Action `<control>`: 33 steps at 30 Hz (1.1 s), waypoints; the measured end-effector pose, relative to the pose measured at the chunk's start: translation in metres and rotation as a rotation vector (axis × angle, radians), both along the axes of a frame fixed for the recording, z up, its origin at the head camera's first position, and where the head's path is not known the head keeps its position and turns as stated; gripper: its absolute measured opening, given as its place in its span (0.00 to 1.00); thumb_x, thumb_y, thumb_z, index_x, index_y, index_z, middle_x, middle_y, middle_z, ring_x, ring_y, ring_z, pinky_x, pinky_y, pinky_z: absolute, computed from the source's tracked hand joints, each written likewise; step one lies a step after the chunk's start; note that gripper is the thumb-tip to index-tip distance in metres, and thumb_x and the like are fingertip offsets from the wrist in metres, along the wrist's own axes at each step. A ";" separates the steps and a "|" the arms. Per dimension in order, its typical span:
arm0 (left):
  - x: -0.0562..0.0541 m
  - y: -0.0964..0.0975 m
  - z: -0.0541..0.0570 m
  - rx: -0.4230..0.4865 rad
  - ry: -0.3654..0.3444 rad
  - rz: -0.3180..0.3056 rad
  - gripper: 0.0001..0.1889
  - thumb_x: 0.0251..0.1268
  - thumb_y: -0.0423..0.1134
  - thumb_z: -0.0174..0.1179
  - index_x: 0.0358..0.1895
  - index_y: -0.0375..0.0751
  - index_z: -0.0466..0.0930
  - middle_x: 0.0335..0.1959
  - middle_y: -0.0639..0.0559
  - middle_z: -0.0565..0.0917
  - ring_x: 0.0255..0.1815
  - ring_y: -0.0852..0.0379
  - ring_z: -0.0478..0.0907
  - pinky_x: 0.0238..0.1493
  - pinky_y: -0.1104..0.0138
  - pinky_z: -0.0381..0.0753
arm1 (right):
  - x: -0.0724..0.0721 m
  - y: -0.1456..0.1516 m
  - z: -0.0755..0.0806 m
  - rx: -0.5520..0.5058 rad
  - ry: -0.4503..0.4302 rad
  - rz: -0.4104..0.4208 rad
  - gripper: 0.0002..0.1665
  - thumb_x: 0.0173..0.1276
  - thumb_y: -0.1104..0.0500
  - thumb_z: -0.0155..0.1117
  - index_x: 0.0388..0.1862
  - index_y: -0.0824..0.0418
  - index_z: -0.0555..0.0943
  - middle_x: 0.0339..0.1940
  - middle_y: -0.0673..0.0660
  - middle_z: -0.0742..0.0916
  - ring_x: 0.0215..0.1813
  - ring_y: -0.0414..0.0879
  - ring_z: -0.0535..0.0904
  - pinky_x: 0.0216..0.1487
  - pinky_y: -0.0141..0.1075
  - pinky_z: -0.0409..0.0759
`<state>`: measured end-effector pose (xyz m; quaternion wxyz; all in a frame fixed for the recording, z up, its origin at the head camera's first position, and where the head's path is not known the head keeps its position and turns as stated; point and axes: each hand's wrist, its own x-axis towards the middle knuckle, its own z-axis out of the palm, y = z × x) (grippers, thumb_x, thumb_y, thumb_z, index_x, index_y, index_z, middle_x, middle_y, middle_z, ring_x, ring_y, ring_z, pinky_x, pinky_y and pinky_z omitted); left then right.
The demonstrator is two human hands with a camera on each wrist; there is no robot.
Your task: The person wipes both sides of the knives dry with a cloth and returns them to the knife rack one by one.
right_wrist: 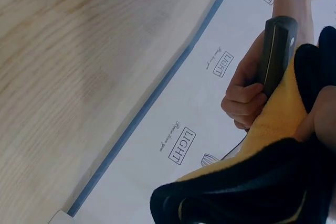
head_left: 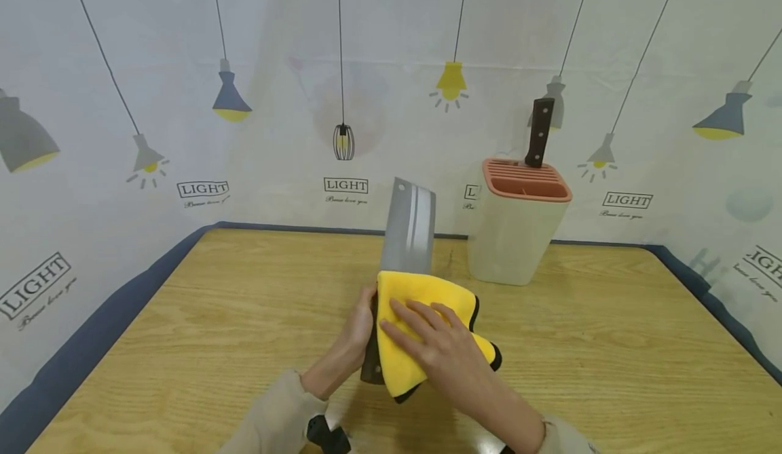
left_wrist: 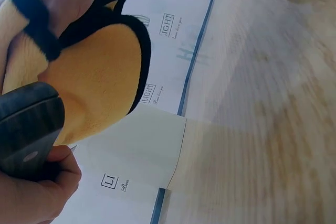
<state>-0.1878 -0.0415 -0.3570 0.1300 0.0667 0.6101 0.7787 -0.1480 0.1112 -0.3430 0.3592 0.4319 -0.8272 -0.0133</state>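
Note:
A cleaver (head_left: 408, 230) is held with its broad blade pointing up and away, above the wooden table. My left hand (head_left: 354, 335) grips its dark riveted handle (right_wrist: 277, 53), fingers curled round it in the right wrist view. A yellow cloth (head_left: 421, 291) with black edging covers the lower blade and part of the handle. On top of the cloth lies my right hand (head_left: 449, 355), its fingers extended and spread against the fabric. In the left wrist view the cloth (left_wrist: 100, 72) hangs beyond the handle end. The blade under the cloth is hidden.
At the back right stands a white knife block (head_left: 510, 237) with a slotted pink top, and a dark-handled knife (head_left: 540, 133) stands in it. A backdrop (head_left: 275, 169) printed with lamps rises behind the wooden table (head_left: 244, 305).

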 end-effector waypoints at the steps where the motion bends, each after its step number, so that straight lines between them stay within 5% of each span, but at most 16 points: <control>1: 0.000 0.000 0.000 0.011 -0.001 -0.013 0.22 0.69 0.50 0.23 0.32 0.40 0.66 0.23 0.54 0.74 0.21 0.63 0.73 0.24 0.70 0.75 | -0.001 0.000 0.000 -0.009 0.005 -0.001 0.35 0.39 0.68 0.73 0.51 0.53 0.77 0.54 0.57 0.77 0.52 0.51 0.74 0.47 0.44 0.73; 17: 0.001 0.001 0.004 0.047 -0.010 -0.026 0.22 0.70 0.51 0.23 0.36 0.40 0.65 0.24 0.55 0.74 0.21 0.64 0.74 0.24 0.71 0.75 | -0.004 -0.001 -0.003 -0.108 0.026 0.013 0.34 0.42 0.71 0.70 0.52 0.58 0.76 0.54 0.61 0.77 0.49 0.53 0.75 0.48 0.44 0.73; 33: -0.003 -0.004 0.008 0.053 -0.042 0.055 0.25 0.70 0.56 0.25 0.29 0.42 0.65 0.20 0.55 0.72 0.20 0.64 0.72 0.24 0.73 0.73 | 0.018 -0.007 -0.010 -0.041 0.058 0.083 0.30 0.49 0.67 0.58 0.55 0.57 0.74 0.57 0.59 0.76 0.53 0.52 0.74 0.46 0.44 0.75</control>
